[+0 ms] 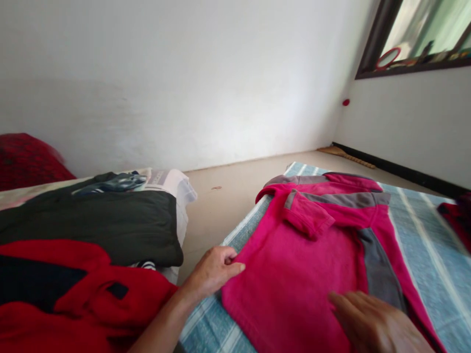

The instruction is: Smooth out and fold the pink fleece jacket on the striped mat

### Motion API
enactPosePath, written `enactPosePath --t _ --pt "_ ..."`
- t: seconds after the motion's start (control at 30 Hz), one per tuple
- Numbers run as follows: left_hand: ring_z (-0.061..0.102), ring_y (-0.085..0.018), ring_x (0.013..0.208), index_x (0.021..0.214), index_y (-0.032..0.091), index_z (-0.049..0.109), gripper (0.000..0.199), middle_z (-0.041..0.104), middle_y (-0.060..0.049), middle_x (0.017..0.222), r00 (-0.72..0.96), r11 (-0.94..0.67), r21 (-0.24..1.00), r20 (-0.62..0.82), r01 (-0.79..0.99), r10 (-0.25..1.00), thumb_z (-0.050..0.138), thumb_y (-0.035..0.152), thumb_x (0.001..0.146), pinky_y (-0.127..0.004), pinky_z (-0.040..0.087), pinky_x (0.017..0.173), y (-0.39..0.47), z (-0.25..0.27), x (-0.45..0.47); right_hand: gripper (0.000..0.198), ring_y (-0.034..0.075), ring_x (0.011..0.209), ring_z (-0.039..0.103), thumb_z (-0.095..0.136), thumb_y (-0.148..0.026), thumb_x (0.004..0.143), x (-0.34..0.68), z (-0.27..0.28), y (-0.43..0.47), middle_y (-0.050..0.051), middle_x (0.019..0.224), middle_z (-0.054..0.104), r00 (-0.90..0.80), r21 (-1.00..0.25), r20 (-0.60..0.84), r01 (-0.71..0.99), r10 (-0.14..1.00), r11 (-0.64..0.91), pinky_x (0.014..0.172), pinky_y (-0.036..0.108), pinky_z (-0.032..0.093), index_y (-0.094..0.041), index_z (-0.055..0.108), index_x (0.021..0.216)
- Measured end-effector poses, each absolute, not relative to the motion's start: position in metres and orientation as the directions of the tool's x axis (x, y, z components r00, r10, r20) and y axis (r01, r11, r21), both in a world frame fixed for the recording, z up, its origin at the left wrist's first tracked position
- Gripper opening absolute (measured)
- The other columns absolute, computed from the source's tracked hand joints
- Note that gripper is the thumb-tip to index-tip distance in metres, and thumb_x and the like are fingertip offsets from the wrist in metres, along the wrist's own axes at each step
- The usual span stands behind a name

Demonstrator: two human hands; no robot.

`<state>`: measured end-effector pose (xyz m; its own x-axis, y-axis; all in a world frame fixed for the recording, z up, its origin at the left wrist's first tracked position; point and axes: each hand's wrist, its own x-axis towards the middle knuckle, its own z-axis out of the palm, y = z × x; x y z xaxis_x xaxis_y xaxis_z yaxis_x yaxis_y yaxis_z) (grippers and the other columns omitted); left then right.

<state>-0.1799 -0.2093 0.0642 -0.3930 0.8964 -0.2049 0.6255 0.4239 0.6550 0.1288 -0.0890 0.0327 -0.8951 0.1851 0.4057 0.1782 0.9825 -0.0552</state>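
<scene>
A pink fleece top (294, 274) with grey panels lies spread on a blue striped cloth (415, 215), one sleeve folded across its upper part. At the top's left edge, my left hand (215, 269) has thumb and fingers closed on the fabric. My right hand (375, 321) is over the lower right of the top, near the other sleeve, whose grey panel shows beside it. That hand is smeared by motion, and whether it grips the fabric does not show.
Left of the floor gap, a red garment (140, 289) and dark trousers (110, 220) lie on another surface beside a white plastic bag (176, 184). A dark red cloth (29, 159) is behind. A round red mirror (388, 58) stands on the windowsill.
</scene>
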Motion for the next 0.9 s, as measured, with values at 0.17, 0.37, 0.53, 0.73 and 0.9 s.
enactPosePath --t 0.17,0.37,0.53,0.73,0.9 --pt "0.047 -0.013 0.059 0.061 0.019 0.048 0.019 0.047 0.004 0.057 -0.342 0.331 0.607 -0.102 0.723 0.934 0.051 0.032 0.075 -0.026 0.029 0.055 -0.205 0.089 -0.120 0.056 0.018 0.062 0.064 0.039 0.000 0.079 0.009 0.074 -0.045 0.006 0.078 0.068 -0.944 0.070 0.201 0.280 0.261 0.958 0.050 0.024 0.043 -0.018 0.049 0.131" --pt "0.056 -0.018 0.069 0.071 0.020 0.056 0.011 0.062 -0.002 0.072 -0.273 0.314 0.631 -0.164 0.710 0.948 0.053 0.029 0.076 -0.029 0.038 0.062 -0.185 0.087 -0.082 0.041 0.023 0.076 0.068 0.042 0.003 0.076 -0.059 0.075 0.010 0.009 0.080 0.071 -0.953 0.073 -0.019 0.300 0.302 0.951 0.060 0.026 0.047 -0.016 0.067 0.103" --pt "0.062 -0.026 0.085 0.088 0.017 0.064 0.018 0.068 -0.009 0.092 -0.133 0.286 0.672 -0.271 0.683 0.953 0.059 0.026 0.073 -0.034 0.044 0.071 -0.175 0.084 -0.069 0.043 0.019 0.070 0.067 0.039 -0.004 0.075 -0.019 0.055 0.038 0.006 0.084 0.072 -0.895 -0.389 0.109 0.362 0.433 0.847 0.065 0.027 0.050 -0.018 0.072 0.100" --pt "0.065 -0.034 0.086 0.096 0.017 0.064 0.024 0.069 -0.014 0.094 -0.041 0.285 0.719 -0.337 0.633 0.941 0.057 0.027 0.075 -0.036 0.042 0.057 -0.163 0.080 -0.038 0.028 0.022 0.070 0.064 0.054 -0.029 0.072 0.020 0.053 0.051 0.006 0.078 0.070 -0.816 -0.740 0.080 0.336 0.573 0.583 0.063 0.030 0.051 -0.016 0.074 0.087" --pt "0.066 -0.037 0.078 0.088 0.020 0.064 0.020 0.068 -0.016 0.085 -0.144 0.317 0.760 -0.287 0.568 0.947 0.055 0.028 0.072 -0.036 0.038 0.049 -0.152 0.055 -0.006 0.024 0.021 0.072 0.061 0.059 -0.033 0.068 0.022 0.055 0.051 0.005 0.078 0.069 -0.781 -0.775 0.082 0.340 0.620 0.532 0.066 0.031 0.049 -0.018 0.073 0.081"
